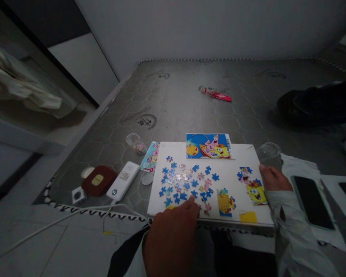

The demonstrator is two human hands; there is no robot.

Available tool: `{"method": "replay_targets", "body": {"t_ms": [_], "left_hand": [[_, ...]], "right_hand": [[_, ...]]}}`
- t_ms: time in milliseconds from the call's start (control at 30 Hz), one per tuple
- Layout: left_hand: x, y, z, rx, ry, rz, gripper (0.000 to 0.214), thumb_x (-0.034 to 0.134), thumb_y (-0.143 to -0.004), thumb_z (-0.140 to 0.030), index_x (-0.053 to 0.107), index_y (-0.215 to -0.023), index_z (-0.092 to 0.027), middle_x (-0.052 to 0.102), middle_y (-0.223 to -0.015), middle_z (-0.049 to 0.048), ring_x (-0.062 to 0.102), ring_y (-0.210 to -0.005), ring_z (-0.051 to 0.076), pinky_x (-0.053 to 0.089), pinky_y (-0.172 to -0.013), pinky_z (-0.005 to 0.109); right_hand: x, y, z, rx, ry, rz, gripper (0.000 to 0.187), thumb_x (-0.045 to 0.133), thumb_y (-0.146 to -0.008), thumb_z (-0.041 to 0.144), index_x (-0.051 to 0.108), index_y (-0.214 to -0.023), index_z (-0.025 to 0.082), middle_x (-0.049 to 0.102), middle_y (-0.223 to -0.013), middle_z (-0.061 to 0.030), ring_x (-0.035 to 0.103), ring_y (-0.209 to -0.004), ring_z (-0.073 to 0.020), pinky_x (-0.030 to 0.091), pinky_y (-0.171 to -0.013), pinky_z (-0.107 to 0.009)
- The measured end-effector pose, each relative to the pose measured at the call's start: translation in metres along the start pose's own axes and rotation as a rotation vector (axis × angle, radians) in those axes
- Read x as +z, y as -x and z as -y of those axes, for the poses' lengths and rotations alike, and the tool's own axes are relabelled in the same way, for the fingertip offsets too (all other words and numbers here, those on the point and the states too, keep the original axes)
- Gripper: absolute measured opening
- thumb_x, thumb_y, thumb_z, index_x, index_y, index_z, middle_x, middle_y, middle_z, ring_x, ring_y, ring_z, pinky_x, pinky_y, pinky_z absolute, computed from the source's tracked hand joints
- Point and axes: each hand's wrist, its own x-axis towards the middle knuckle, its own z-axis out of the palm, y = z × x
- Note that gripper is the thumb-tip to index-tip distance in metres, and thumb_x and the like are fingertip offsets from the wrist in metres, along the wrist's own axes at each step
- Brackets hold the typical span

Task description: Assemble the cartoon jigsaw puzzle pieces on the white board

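A white board (236, 157) lies on a grey mattress in front of me. Several loose blue and pink puzzle pieces (184, 181) are scattered on its left half. A cartoon reference picture (208, 146) lies at its far edge. Two joined puzzle patches sit nearer me: an orange one (225, 202) and a yellow one (256, 192). My left hand (173, 227) rests at the board's near edge, fingers curled, a fingertip touching the loose pieces. My right hand (272, 177) lies at the board's right edge beside the yellow patch, fingers curled down.
Left of the board lie a white power bank (123, 181) with cable, a dark red case (98, 180), a small clear jar (136, 143) and a printed card (150, 157). A red wrapper (216, 94) lies farther back. A phone (313, 200) and a clear cup (269, 152) are on the right.
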Motion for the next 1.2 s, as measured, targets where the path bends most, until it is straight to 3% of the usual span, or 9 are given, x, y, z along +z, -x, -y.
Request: {"method": "replay_targets", "body": {"t_ms": [133,367,633,867,1033,1133,1200], "left_hand": [[-0.004,0.002,0.002,0.000,-0.005,0.081,0.051,0.042,-0.095,-0.011,0.059,-0.138,-0.032,0.067,-0.135,0.0090,0.071,-0.112,0.027,0.057,-0.094,0.045],[-0.008,0.007,0.006,-0.040,-0.054,0.053,0.042,0.039,-0.094,-0.012,0.063,-0.124,-0.030,0.076,-0.114,0.0065,0.074,-0.100,0.028,0.058,-0.086,0.048],[-0.016,0.012,0.019,-0.011,-0.013,0.075,0.026,0.044,-0.092,-0.021,0.068,-0.101,-0.026,0.078,-0.100,0.0059,0.075,-0.090,0.027,0.057,-0.076,0.040],[-0.023,0.015,0.037,-0.014,0.064,0.114,0.027,0.049,-0.085,-0.020,0.070,-0.099,-0.028,0.078,-0.096,0.0036,0.074,-0.087,0.025,0.055,-0.074,0.037],[-0.024,0.020,0.060,-0.024,0.172,-0.008,0.023,0.045,-0.092,-0.026,0.068,-0.094,-0.029,0.077,-0.100,0.0013,0.072,-0.091,0.020,0.052,-0.079,0.032],[-0.026,0.021,0.070,-0.082,0.214,-0.069,0.020,0.045,-0.093,-0.023,0.064,-0.094,-0.028,0.077,-0.097,-0.0003,0.071,-0.088,0.019,0.050,-0.076,0.029],[-0.027,0.021,0.073,-0.096,0.222,-0.091,0.019,0.044,-0.093,-0.021,0.062,-0.093,-0.028,0.076,-0.094,-0.0006,0.071,-0.086,0.018,0.049,-0.074,0.028]], "right_hand": [[0.001,-0.002,-0.003,-0.007,-0.021,0.000,0.041,0.049,-0.076,0.064,0.060,-0.073,0.024,0.058,-0.060,0.0002,0.055,-0.067,-0.0222,0.037,-0.064,-0.033],[0.001,-0.005,-0.002,0.028,0.008,-0.003,0.039,0.050,-0.076,0.062,0.060,-0.073,0.024,0.057,-0.058,-0.0006,0.054,-0.065,-0.0221,0.035,-0.062,-0.033],[0.003,-0.010,-0.012,-0.013,0.019,0.005,0.043,0.047,-0.077,0.066,0.060,-0.073,0.025,0.057,-0.058,-0.0003,0.055,-0.064,-0.0240,0.037,-0.061,-0.034],[0.001,-0.008,-0.007,0.014,0.005,0.040,0.042,0.048,-0.076,0.067,0.059,-0.071,0.026,0.060,-0.056,0.0004,0.058,-0.063,-0.0258,0.039,-0.061,-0.036],[-0.001,-0.012,-0.005,0.081,0.013,0.086,0.037,0.048,-0.077,0.063,0.059,-0.071,0.028,0.060,-0.054,0.0000,0.059,-0.064,-0.0270,0.040,-0.063,-0.036],[-0.002,-0.019,-0.009,0.069,0.040,0.091,0.038,0.047,-0.077,0.064,0.060,-0.072,0.028,0.060,-0.055,-0.0001,0.059,-0.065,-0.0278,0.040,-0.062,-0.037],[-0.002,-0.023,-0.010,0.139,0.049,0.144,0.036,0.049,-0.074,0.062,0.060,-0.071,0.028,0.061,-0.057,-0.0011,0.060,-0.065,-0.0283,0.041,-0.062,-0.037]]}}
